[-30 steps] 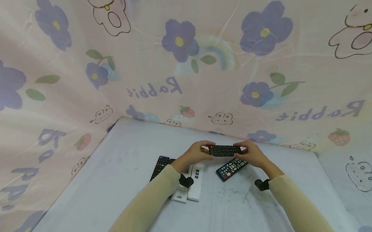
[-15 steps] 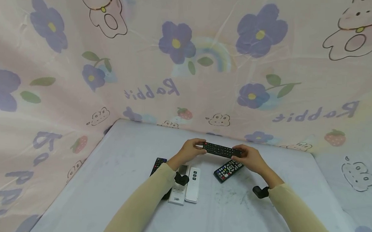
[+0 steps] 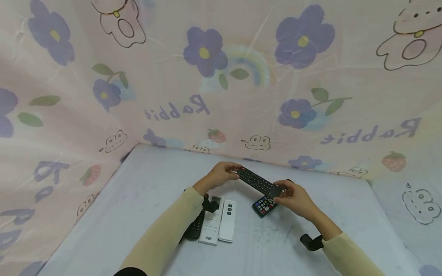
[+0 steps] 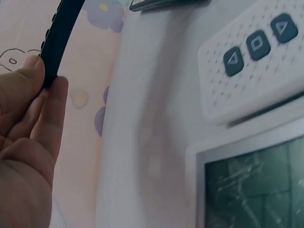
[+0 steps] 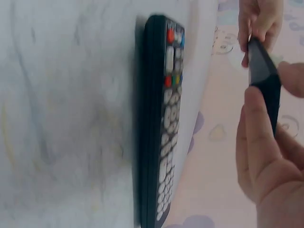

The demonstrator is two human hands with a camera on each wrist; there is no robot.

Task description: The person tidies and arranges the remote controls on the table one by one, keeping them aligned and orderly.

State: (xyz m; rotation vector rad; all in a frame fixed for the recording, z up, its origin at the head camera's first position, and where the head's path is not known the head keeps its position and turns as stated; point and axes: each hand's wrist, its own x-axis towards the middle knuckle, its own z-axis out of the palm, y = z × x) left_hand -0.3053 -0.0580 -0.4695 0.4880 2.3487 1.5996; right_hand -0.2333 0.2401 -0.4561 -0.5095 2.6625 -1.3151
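Observation:
Both hands hold one black remote control (image 3: 257, 181) above the far part of the table, tilted down toward the right in the head view. My left hand (image 3: 219, 176) pinches its upper end, the one with a red button; in the left wrist view thumb and fingers (image 4: 56, 109) grip that end edge-on. The other end is gripped by my right hand (image 3: 295, 199), thumb on one side and fingers on the other in the right wrist view. Below it a second black remote (image 3: 264, 206) with white and coloured buttons lies on the table, partly covered by the held one.
Left of centre, two white remotes (image 3: 227, 221) lie side by side, one with a small screen (image 4: 256, 185). Next to them a black remote (image 3: 195, 227) is partly hidden by the left sleeve (image 3: 165, 234). A patterned curtain (image 3: 229, 113) rises behind the white table (image 3: 275, 255).
The held remote has gone from nearly level to slanting down rightward, its left end shifting left with the left hand. Its right end now overlaps the remote lying below more. The head view has shifted slightly.

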